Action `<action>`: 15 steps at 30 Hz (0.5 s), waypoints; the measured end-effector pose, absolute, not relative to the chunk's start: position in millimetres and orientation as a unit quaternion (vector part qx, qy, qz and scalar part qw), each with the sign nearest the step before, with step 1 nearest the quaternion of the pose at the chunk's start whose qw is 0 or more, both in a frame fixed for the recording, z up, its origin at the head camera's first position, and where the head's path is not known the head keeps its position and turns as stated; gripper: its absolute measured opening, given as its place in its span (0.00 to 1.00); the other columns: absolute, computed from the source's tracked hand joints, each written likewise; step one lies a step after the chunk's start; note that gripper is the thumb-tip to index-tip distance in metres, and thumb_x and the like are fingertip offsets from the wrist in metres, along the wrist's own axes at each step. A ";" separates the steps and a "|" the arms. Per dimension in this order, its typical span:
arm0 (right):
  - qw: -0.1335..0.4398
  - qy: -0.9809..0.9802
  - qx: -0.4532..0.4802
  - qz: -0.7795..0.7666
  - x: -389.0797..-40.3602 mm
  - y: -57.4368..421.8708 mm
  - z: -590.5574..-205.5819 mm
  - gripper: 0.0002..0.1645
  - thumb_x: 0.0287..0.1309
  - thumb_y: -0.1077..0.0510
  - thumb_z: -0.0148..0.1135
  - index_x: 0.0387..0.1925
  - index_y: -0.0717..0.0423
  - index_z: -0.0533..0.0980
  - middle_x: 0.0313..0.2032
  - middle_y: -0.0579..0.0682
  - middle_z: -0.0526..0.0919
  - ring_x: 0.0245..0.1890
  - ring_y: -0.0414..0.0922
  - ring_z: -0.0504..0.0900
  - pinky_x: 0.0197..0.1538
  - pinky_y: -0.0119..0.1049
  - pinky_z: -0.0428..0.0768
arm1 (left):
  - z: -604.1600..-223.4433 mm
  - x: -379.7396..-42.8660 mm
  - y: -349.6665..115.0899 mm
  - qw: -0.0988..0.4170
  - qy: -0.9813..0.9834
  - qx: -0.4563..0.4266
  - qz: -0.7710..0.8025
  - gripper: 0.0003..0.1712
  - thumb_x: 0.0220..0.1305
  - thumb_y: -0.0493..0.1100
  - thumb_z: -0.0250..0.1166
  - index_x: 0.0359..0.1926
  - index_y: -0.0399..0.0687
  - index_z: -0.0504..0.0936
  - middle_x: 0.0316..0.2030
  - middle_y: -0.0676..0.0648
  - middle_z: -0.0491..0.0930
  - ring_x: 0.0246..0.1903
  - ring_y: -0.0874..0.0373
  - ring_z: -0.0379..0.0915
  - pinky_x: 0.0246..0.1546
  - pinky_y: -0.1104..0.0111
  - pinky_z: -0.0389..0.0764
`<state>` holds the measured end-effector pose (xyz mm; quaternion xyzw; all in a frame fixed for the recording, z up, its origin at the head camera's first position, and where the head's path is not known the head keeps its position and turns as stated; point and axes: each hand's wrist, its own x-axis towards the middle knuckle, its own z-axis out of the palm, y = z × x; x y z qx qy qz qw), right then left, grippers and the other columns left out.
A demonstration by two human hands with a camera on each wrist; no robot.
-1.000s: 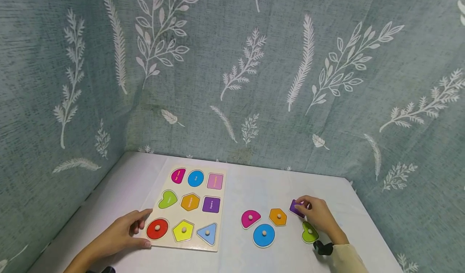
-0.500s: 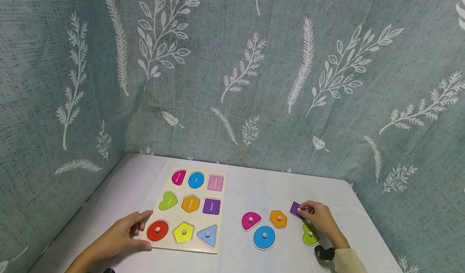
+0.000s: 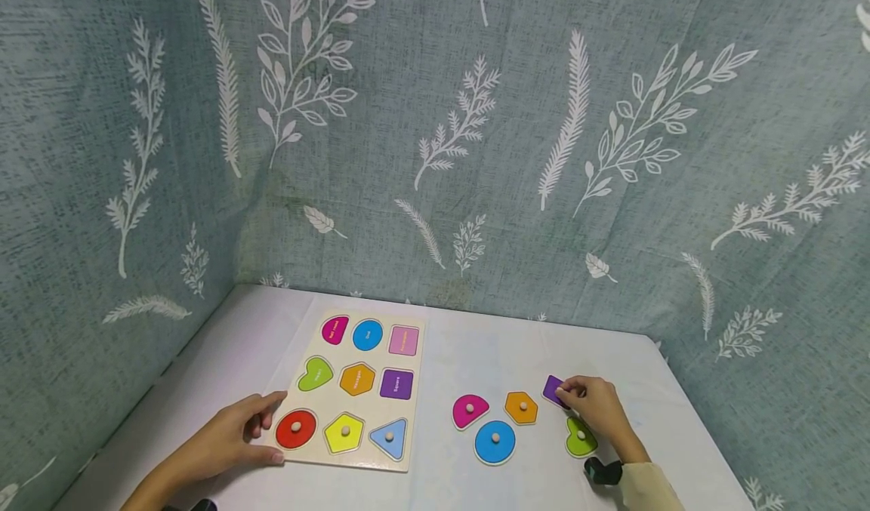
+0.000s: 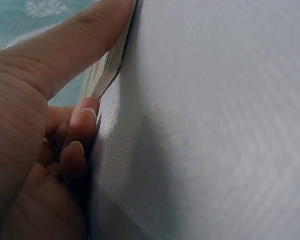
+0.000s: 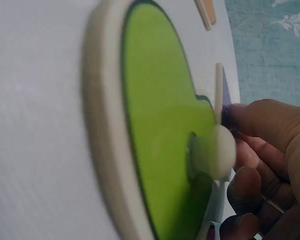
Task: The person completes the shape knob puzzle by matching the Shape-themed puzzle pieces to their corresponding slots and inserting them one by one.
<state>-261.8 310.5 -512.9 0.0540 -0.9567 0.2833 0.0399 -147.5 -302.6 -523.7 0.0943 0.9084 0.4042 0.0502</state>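
White-covered table [image 3: 469, 356] carries everything. Puzzle board [image 3: 374, 411] on the left: nine recesses, near row filled with red disc [image 3: 299, 440], yellow pentagon [image 3: 335, 435] and light-blue triangle [image 3: 390, 449]; other six show printed shapes, no knobs, so I read them as vacant. Left hand [image 3: 227, 435] grips the board's near-left corner, thumb on the near edge, fingers on the side; a sound anchor, light pressure is enough. Right hand [image 3: 601, 409] has thumb and finger pinching the purple square [image 3: 551, 385], over the table right of the board (can't tell if it's fully off the cloth). Loose pieces, knobs up: blue disc [image 3: 485, 450], magenta half-round [image 3: 462, 405], orange hexagon [image 3: 519, 416], green heart [image 3: 578, 445]. Heart sits just below that right hand, so lift straight up and don't drag. Square's knob [image 3: 559, 392] is partly covered; best to squeeze only that, piece level.
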 end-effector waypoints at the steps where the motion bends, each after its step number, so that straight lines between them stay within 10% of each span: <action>1: 0.041 -0.957 0.055 0.282 -262.1 310.2 -513.5 0.08 0.61 0.55 0.73 0.34 0.55 0.85 0.24 0.42 0.79 0.26 0.40 0.73 0.31 0.33 0.71 | -523.5 -147.6 -302.6 0.050 0.908 0.094 0.404 0.57 0.40 0.53 0.87 0.66 0.29 0.72 0.34 0.49 0.69 0.32 0.63 0.66 0.31 0.71 0.72; 15: 0.052 -0.958 0.046 0.278 -262.4 306.8 -512.9 0.08 0.61 0.55 0.73 0.35 0.55 0.85 0.24 0.42 0.80 0.26 0.41 0.74 0.31 0.34 0.72 | -523.6 -147.7 -302.0 0.043 0.911 0.102 0.397 0.57 0.39 0.54 0.87 0.66 0.29 0.73 0.34 0.50 0.69 0.32 0.64 0.65 0.31 0.71 0.71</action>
